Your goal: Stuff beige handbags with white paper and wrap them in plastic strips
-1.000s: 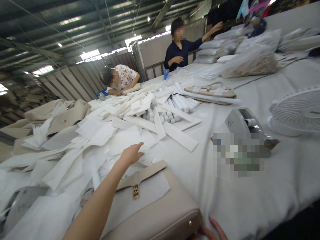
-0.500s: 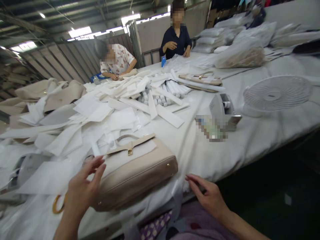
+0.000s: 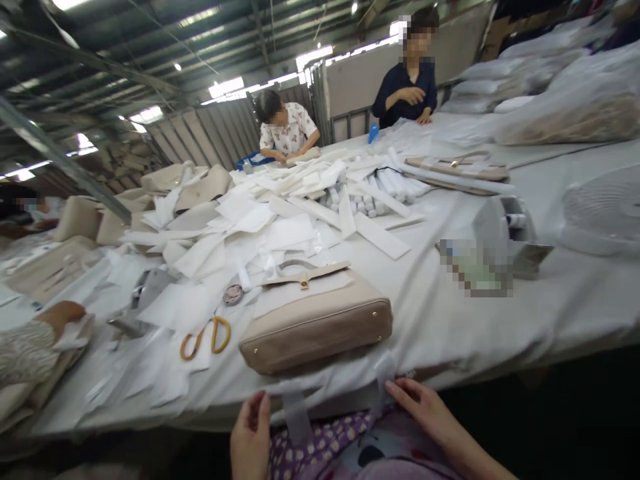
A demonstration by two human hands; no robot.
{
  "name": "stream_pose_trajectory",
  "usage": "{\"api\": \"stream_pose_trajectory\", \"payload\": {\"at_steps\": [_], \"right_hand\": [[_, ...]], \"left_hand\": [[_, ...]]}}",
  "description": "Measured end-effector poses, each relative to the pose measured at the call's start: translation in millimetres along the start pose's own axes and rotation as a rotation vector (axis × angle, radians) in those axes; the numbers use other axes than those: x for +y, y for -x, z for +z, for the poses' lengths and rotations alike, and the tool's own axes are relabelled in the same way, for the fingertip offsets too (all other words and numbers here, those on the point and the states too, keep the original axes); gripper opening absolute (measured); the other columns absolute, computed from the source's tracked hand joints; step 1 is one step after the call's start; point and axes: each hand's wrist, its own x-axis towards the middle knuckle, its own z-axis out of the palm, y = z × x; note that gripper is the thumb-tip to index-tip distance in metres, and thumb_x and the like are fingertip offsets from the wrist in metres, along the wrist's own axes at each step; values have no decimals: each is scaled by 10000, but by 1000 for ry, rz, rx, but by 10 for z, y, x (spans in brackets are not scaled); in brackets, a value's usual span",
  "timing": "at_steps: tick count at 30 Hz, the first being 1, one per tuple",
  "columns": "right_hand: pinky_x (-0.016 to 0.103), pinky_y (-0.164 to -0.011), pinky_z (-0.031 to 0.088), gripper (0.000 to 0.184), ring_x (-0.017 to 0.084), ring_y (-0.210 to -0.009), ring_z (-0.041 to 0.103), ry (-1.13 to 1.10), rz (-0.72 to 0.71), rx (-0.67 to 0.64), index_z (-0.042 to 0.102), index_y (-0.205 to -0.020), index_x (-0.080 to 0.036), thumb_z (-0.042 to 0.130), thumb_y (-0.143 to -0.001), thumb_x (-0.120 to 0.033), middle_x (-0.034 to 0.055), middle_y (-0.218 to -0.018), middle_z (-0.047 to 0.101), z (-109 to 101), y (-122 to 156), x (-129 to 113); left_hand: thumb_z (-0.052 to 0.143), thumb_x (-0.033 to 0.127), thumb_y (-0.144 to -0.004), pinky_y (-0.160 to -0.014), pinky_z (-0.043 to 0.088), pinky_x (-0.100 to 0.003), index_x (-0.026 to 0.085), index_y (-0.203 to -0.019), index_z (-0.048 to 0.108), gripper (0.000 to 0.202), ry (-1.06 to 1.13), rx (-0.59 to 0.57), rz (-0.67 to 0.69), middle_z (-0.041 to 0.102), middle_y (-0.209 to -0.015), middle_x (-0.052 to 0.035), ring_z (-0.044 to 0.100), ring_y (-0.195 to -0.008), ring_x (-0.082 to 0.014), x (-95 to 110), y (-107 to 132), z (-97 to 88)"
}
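Note:
A beige handbag [image 3: 320, 330] lies on its side on the table, its base with small gold studs facing me. Its flap with a gold clasp [image 3: 305, 284] and its handle point away. At the table's front edge, left of the bag's middle, my left hand [image 3: 251, 433] is closed with fingertips together; what they hold, if anything, is hidden. Beside it a clear strip of tape [image 3: 297, 415] hangs from the edge. My right hand [image 3: 420, 408] pinches the lower part of another translucent strip of tape [image 3: 384, 369] below the bag's right end.
Yellow-handled scissors [image 3: 220, 335] and a tape dispenser [image 3: 147, 290] are left of the bag. White sheets [image 3: 280, 230] are heaped behind it. A second dispenser [image 3: 505, 223] and a white fan [image 3: 605, 207] stand right. Two people work across the table; another person's arm [image 3: 30, 347] reaches in at left.
My left hand has left the handbag's left end and come down to the table's front edge. My right hand has closed on the tape strip. The view has swung left.

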Motion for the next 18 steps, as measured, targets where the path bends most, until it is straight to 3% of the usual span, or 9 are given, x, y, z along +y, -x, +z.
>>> {"api": "stream_pose_trajectory", "payload": {"at_steps": [4, 7, 9, 13, 18], "right_hand": [[278, -590, 444, 478, 179, -609, 543, -42, -33, 51, 543, -600, -188, 586, -700, -654, -2, -585, 556, 17, -13, 16], [254, -513, 381, 440, 144, -531, 481, -64, -35, 106, 484, -617, -201, 597, -703, -618, -32, -535, 491, 16, 26, 9], [247, -497, 363, 402, 136, -503, 472, -54, -33, 143, 505, -667, -203, 596, -713, -592, -46, -517, 487, 11, 59, -9], [257, -547, 406, 330, 148, -522, 522, 76, -92, 206, 573, -736, -200, 615, -719, -527, -49, -521, 533, 9, 100, -23], [283, -570, 447, 323, 185, -546, 575, 220, -99, 236, 642, -771, -185, 622, -680, -493, -25, -523, 583, 33, 58, 111]], "left_hand": [[586, 737, -609, -811, 504, -351, 186, -858, 634, 607, 97, -35, -26, 718, -842, -88, 672, -878, -271, -130, 26, 266], [609, 757, -574, -654, 490, -317, 189, -796, 606, 610, 134, -49, -68, 675, -651, -50, 654, -688, -236, -153, 20, 389], [630, 745, -568, -574, 456, -296, 196, -789, 586, 594, 152, -31, -90, 640, -571, -18, 616, -590, -207, -148, 26, 458], [715, 678, -510, -599, 457, -281, 201, -817, 575, 584, 245, 35, -95, 638, -564, 8, 608, -581, -186, -131, 58, 567], [764, 639, -444, -493, 409, -242, 205, -812, 571, 601, 346, 10, -134, 615, -528, 32, 561, -484, -149, -121, 80, 595]]}}
